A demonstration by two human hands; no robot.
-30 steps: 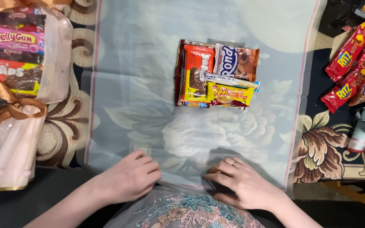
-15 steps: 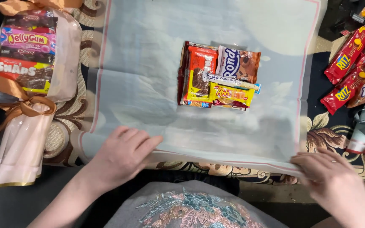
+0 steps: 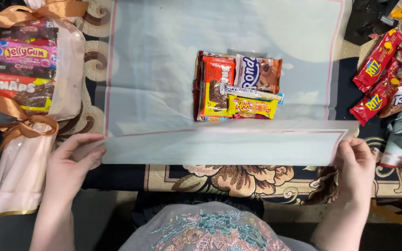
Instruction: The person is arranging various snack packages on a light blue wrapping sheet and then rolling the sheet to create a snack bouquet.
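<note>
1. The large pale translucent wrapping sheet with a thin pink border line (image 3: 164,88) lies flat over the patterned cloth in the middle of the view. Its near edge is lifted and folded back toward the snacks, so it makes a long band across the picture.
2. The left hand (image 3: 70,165) holds the left corner of this folded band. The thumb is on top and the fingers are curled under the sheet, closed on it.
3. The right hand (image 3: 357,169) holds the right corner in the same way, with the fingers (image 3: 350,146) bent over the edge and pinching it.
4. The small pile of snack packets in red, yellow, white and brown wrappers (image 3: 236,88) rests on the sheet, near its centre, just beyond the folded edge. The packets touch and partly overlap each other.
5. The dark cloth with gold and brown flower pattern (image 3: 229,179) shows below the lifted edge.
6. At the far left lies a finished bundle of snacks in clear pinkish wrap, tied with an orange-gold ribbon (image 3: 29,83). It is well apart from the pile.
7. At the far right there are red cracker packets (image 3: 378,79), beside some other wrappers which I cannot identify clearly because the frame cuts them.
8. At the bottom, the person's grey embroidered garment (image 3: 205,227) is visible.
</note>
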